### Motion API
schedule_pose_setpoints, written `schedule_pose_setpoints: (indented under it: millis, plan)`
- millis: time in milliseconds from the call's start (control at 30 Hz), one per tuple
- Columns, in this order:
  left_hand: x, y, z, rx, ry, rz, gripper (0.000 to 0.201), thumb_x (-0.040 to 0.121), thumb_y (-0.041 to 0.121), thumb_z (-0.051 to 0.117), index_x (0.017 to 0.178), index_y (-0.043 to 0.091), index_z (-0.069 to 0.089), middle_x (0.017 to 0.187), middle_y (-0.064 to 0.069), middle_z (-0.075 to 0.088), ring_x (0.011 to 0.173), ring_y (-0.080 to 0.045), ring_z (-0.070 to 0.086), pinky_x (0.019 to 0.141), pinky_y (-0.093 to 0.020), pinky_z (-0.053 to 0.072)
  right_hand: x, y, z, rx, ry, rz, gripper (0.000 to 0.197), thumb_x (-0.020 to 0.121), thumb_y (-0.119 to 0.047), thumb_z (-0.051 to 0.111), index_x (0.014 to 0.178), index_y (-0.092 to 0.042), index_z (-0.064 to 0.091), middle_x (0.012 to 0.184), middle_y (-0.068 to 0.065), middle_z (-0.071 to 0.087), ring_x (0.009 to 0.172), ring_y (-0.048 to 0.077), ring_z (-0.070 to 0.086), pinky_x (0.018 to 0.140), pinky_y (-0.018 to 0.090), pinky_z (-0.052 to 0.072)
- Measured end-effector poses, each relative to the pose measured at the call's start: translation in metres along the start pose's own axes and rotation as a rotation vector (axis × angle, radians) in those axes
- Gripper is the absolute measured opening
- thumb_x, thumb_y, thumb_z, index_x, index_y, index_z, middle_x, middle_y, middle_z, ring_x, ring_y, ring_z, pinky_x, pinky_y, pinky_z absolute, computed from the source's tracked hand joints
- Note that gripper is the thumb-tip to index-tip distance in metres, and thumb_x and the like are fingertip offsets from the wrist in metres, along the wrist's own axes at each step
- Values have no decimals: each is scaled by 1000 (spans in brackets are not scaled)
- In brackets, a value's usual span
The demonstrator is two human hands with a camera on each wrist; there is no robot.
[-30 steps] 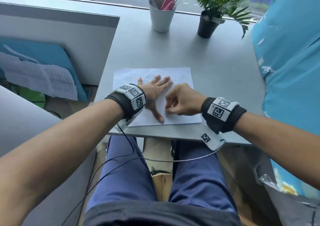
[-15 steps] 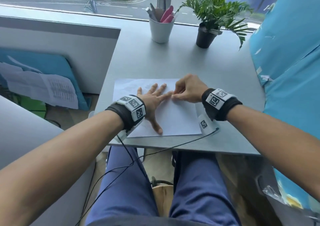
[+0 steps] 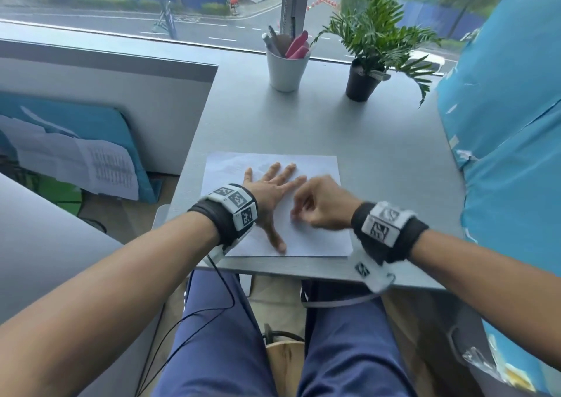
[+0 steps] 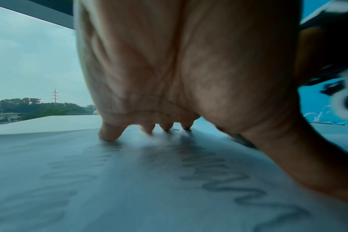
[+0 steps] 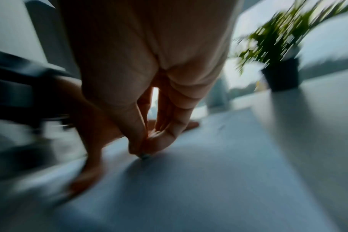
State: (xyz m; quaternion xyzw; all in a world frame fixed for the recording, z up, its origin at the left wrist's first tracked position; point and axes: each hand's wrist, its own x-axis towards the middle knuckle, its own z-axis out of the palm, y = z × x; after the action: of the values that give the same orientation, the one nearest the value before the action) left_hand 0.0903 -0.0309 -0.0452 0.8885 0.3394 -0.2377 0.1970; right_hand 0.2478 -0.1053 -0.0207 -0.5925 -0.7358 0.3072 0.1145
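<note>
A white sheet of paper (image 3: pixel 315 168) lies on the grey table (image 3: pixel 379 141), close to its near edge. My left hand (image 3: pixel 273 184) presses flat on the sheet with fingers spread. In the left wrist view the fingertips (image 4: pixel 109 133) touch the paper (image 4: pixel 129 188), which carries grey pencil scribbles. My right hand (image 3: pixel 296 214) is on the sheet just right of the left, fingers curled and blurred by motion. In the right wrist view the right hand (image 5: pixel 145 147) pinches a small dark object (image 5: pixel 144 155) against the paper; I cannot tell what the object is.
A white cup with pens (image 3: pixel 287 68) and a potted plant (image 3: pixel 364 77) stand at the far side by the window. A grey partition (image 3: pixel 106 99) runs along the left. Blue fabric (image 3: pixel 510 123) borders the right. Wrist cables hang over the table's near edge (image 3: pixel 303 272).
My right hand went from the sheet's near part to its far edge, then came back toward the middle, pinching all the while. My left hand stayed flat on the paper.
</note>
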Motion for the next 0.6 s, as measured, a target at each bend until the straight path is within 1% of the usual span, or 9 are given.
schedule_pose_setpoints:
  millis: [33, 67, 167, 233, 333, 400, 467, 533, 600]
  plan:
    - [0, 0, 0, 1, -2, 1, 160, 38, 71, 85, 150, 37, -24, 156, 9, -34, 143, -22, -31, 109, -73, -6, -6, -4, 4, 10, -65, -23, 19, 75, -2, 72, 65, -19, 72, 61, -13, 64, 56, 0, 59, 57, 9, 45]
    - [0, 0, -1, -1, -7, 2, 161, 38, 71, 86, 150, 37, -25, 156, 9, -34, 143, -22, -32, 109, -73, -6, -4, -2, 0, 5, -75, -22, 20, 75, -4, 73, 65, -20, 72, 60, -15, 63, 56, 0, 59, 57, 10, 45]
    - [-1, 1, -2, -18, -3, -2, 161, 39, 70, 86, 151, 33, -25, 157, 10, -32, 144, -21, -31, 110, -72, -6, 24, 22, -26, -9, 126, 82, 5, 74, -10, 77, 69, -13, 75, 59, -7, 65, 56, 5, 59, 60, 18, 47]
    - [-1, 1, -3, -22, 3, -9, 163, 39, 71, 86, 151, 30, -25, 157, 10, -32, 144, -21, -30, 110, -71, -8, 29, 23, -27, 4, 193, 82, 5, 72, -11, 78, 68, -13, 75, 57, -6, 64, 56, 8, 60, 60, 19, 47]
    - [1, 1, -1, -5, -8, -4, 165, 37, 73, 85, 151, 29, -27, 156, 11, -34, 143, -19, -32, 111, -68, -10, 3, -1, -1, 18, 9, 12, 11, 72, -6, 76, 66, -14, 74, 56, -12, 62, 54, 3, 59, 56, 14, 47]
    - [-1, 1, -2, 1, -18, -4, 166, 37, 72, 85, 151, 28, -27, 156, 11, -34, 143, -18, -32, 111, -69, -9, 0, -2, -1, -10, -88, -16, 7, 73, -6, 77, 69, -12, 75, 59, -8, 66, 56, 3, 61, 57, 16, 51]
    - [-3, 2, -4, -5, -21, 4, 165, 39, 70, 86, 151, 28, -27, 157, 11, -33, 144, -19, -31, 112, -70, -7, 18, 12, -19, -21, 17, 35, 4, 72, -9, 77, 69, -10, 75, 60, -1, 69, 56, 7, 61, 58, 25, 53]
    - [-5, 3, -5, -17, -20, 9, 163, 40, 68, 87, 150, 28, -26, 157, 11, -31, 144, -20, -30, 112, -70, -5, 32, 25, -33, -37, 170, 96, 5, 72, -13, 77, 70, -9, 75, 62, 2, 69, 57, 9, 60, 58, 23, 48]
    - [-5, 3, -6, -17, -24, -1, 163, 41, 69, 87, 150, 28, -27, 157, 11, -32, 144, -19, -31, 112, -70, -6, 28, 20, -24, -1, 187, 84, 4, 72, -11, 76, 69, -9, 74, 60, -2, 66, 56, 8, 59, 58, 20, 46]
